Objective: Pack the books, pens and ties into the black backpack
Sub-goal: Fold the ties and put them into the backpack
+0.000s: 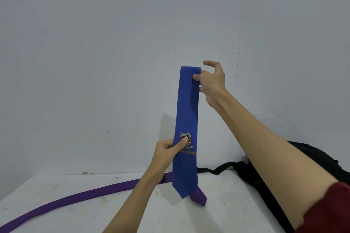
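Observation:
A blue tie with a crest badge hangs upright in front of the wall, its pointed tip just above the table. My right hand pinches its folded top edge, with the other fingers spread. My left hand pinches the tie lower down, thumb on the badge. A purple tie lies in a long curve across the table, its end under the blue tip. The black backpack lies at the right behind my right forearm, one strap stretched leftward. No books or pens are in view.
The white table meets a pale grey wall close behind. The backpack's strap lies along the table's back edge.

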A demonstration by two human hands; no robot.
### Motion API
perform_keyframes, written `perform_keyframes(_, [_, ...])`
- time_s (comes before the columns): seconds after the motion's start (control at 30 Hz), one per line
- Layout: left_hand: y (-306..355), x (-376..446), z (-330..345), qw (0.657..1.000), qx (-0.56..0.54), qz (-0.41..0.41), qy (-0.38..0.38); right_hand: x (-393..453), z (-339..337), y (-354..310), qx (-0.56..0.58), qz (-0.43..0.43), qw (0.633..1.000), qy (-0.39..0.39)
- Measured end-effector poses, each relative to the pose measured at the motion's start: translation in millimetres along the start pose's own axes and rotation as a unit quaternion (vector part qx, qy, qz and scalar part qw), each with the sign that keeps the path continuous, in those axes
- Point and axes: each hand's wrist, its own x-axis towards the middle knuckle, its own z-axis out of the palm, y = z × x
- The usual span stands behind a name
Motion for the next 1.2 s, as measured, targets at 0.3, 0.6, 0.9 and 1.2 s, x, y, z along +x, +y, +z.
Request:
perform_keyframes(0.3, [-15,7,19,0.991,0.072,-0.068,-0.087,-6,3,0,-0.004,0.000,1.000,0.016])
perform_keyframes(0.6, [-22,2,5,0.997,0.071,0.019,0.004,1,-7,-2,0.015,0.012,1.000,0.008])
perform_keyframes(0.9, [-15,-4,6,0.996,0.053,0.068,-0.015,-2,2,-2,0.003,0.024,0.999,-0.023])
perform_keyframes(1.2, [-6,8,-15,0.988,0.142,0.062,-0.017,-7,4,-3,-0.011,0.029,0.998,-0.046])
